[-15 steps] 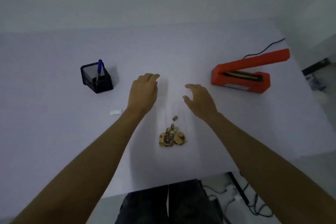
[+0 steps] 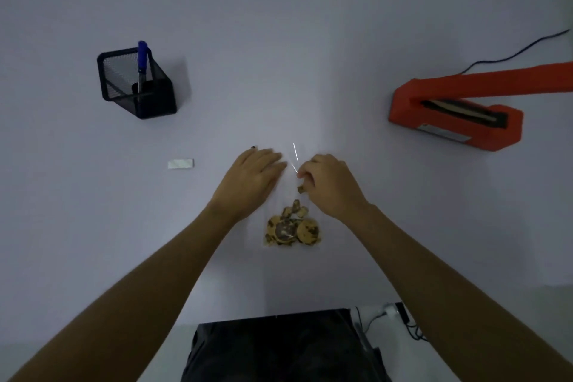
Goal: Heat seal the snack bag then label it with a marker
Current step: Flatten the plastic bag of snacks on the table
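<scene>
A clear snack bag (image 2: 290, 195) lies flat on the white table (image 2: 279, 40) at the centre of the frame, its plastic so transparent that only a few bright creases near the top give its outline away. Inside it, cookies (image 2: 293, 228) are heaped at the lower end, nearest the person, with one small crumb (image 2: 301, 189) loose higher up in the bag.

The left hand (image 2: 254, 174) rests palm down on the upper left part of the bag, fingers together and stretched out flat, gripping nothing. The right hand (image 2: 328, 183) is at the bag's upper right, its fingers curled in with the tips together at the plastic; they seem to pinch the film, though the bag is too clear to be sure.

In the upper left of the frame stands a black mesh pen holder (image 2: 136, 84), holding a blue-capped marker (image 2: 142, 65) that leans upright against its rim (whether anything else is in there is hard to make out through the dark mesh). Between the holder and the left hand, a small white label (image 2: 180, 163) lies flat on the table, well apart from both.

At the right edge sits the orange heat sealer (image 2: 459, 108), its arm raised off the base so the sealing strip shows, with a black cord (image 2: 521, 53) running off toward the upper right corner.
</scene>
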Available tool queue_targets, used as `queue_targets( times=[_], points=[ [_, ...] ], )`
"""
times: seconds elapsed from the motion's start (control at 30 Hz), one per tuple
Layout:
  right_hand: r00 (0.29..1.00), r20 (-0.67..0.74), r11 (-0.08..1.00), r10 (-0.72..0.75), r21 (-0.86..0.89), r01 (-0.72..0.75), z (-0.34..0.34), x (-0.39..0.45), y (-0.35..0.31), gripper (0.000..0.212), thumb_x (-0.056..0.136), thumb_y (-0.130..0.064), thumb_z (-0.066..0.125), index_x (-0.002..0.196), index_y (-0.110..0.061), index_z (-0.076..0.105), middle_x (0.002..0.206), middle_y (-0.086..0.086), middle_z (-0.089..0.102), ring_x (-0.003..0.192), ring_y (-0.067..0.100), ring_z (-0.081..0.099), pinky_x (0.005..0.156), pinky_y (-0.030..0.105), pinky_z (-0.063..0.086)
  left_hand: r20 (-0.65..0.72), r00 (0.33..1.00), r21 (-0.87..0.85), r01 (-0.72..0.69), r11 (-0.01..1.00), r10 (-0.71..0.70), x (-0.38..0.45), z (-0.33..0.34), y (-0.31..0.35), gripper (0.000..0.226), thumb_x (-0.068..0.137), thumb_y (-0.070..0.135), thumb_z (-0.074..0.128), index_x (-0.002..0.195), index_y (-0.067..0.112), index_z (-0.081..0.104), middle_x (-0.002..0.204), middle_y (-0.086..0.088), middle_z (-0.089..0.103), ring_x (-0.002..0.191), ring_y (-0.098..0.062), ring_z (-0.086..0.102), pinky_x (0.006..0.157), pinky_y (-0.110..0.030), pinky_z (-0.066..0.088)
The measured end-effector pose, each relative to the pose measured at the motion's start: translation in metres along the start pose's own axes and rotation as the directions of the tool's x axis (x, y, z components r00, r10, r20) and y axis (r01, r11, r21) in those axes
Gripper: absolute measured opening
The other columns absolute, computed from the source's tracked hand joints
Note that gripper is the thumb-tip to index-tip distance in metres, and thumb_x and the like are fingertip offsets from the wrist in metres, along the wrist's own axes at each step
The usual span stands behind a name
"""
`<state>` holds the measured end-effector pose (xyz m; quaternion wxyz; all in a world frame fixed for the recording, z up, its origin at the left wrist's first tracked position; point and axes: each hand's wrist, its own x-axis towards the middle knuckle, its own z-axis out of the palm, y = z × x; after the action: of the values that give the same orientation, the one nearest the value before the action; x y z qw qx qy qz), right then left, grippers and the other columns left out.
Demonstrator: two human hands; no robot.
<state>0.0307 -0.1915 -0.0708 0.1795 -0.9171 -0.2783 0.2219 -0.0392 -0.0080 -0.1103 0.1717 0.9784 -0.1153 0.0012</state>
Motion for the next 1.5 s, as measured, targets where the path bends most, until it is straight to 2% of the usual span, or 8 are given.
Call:
queue_targets(
  times=[0.4,0.73,0.83,0.93,1.07,1.2,1.33,1.5],
  points=[
    [0.991,0.124,0.998,-0.05,0.047,0.044,0.009,-0.042,0.01,0.017,0.086,-0.012,0.054,0.085,-0.012,0.071,0.084,0.003,0.068,0.08,0.021,0.057,0.076,0.037,0.046,-0.017,0.996,-0.051,0.083,0.995,-0.084,-0.009,0.013,0.009,0.036,0.099,0.027,0.043,0.127,0.01,0.057,0.135,-0.012,0.054,0.129,-0.027,0.047,0.109,-0.044,0.035],
    [0.992,-0.009,0.987,-0.129,0.098,0.129,0.023,-0.03,0.01,0.01,0.088,-0.007,0.061,0.092,-0.008,0.07,0.087,0.006,0.064,0.077,0.022,0.059,0.069,0.036,0.048,0.09,0.993,-0.039,0.084,0.996,-0.08,-0.013,0.006,0.01,0.055,0.096,0.043,0.045,0.14,0.011,0.043,0.146,-0.009,0.042,0.139,-0.025,0.033,0.116,-0.043,0.023],
    [0.997,-0.024,0.986,-0.075,0.147,0.078,0.015,-0.035,0.023,0.011,0.085,-0.003,0.062,0.091,-0.007,0.07,0.085,0.005,0.064,0.071,0.013,0.053,0.066,0.032,0.048,0.111,0.991,-0.063,0.087,0.994,-0.079,-0.014,0.005,0.009,0.06,0.094,0.047,0.043,0.143,0.011,0.038,0.149,-0.008,0.037,0.142,-0.023,0.027,0.118,-0.042,0.018],
    [1.0,-0.023,0.986,0.005,0.165,-0.001,0.013,-0.033,0.021,0.005,0.085,-0.017,0.066,0.086,-0.012,0.067,0.079,-0.001,0.061,0.069,0.013,0.054,0.069,0.036,0.051,0.155,0.983,-0.07,0.114,0.991,-0.102,-0.015,0.007,0.009,0.069,0.092,0.054,0.043,0.146,0.014,0.03,0.154,-0.006,0.029,0.145,-0.02,0.017,0.12,-0.041,0.011],
    [0.993,-0.073,0.988,0.089,0.132,-0.079,0.021,-0.023,0.01,0.036,0.078,-0.049,0.072,0.076,-0.019,0.053,0.069,-0.009,0.052,0.063,0.012,0.05,0.066,0.032,0.042,0.179,0.976,-0.052,0.138,0.989,-0.127,-0.016,0.008,0.01,0.076,0.089,0.06,0.044,0.148,0.015,0.026,0.156,-0.004,0.025,0.146,-0.018,0.013,0.12,-0.042,0.011],
    [0.981,-0.079,0.98,0.176,0.112,-0.167,0.019,-0.023,0.022,0.045,0.073,-0.057,0.072,0.071,-0.021,0.045,0.064,-0.009,0.049,0.06,0.014,0.048,0.071,0.035,0.037,0.169,0.976,-0.09,0.156,0.984,-0.139,-0.018,0.004,0.009,0.072,0.089,0.053,0.049,0.147,0.015,0.03,0.154,-0.005,0.028,0.145,-0.019,0.019,0.119,-0.043,0.016],
    [0.968,-0.097,0.968,0.23,0.125,-0.217,0.011,-0.021,0.034,0.051,0.072,-0.059,0.072,0.062,-0.029,0.033,0.057,-0.009,0.044,0.053,0.013,0.044,0.07,0.036,0.037,0.107,0.958,-0.038,0.272,0.961,-0.267,-0.019,0.008,0.029,0.062,0.093,0.051,0.042,0.142,0.013,0.038,0.15,-0.007,0.036,0.141,-0.022,0.027,0.118,-0.047,0.017],
    [0.977,-0.043,0.972,0.21,0.118,-0.204,0.007,-0.016,0.036,0.053,0.073,-0.06,0.071,0.058,-0.028,0.031,0.054,-0.008,0.041,0.051,0.015,0.042,0.063,0.033,0.034,0.053,0.871,0.009,0.488,0.873,-0.488,-0.003,0.018,0.061,0.065,0.089,0.062,0.043,0.128,0.01,0.048,0.143,-0.011,0.043,0.136,-0.026,0.035,0.114,-0.054,0.024]
  ],
)
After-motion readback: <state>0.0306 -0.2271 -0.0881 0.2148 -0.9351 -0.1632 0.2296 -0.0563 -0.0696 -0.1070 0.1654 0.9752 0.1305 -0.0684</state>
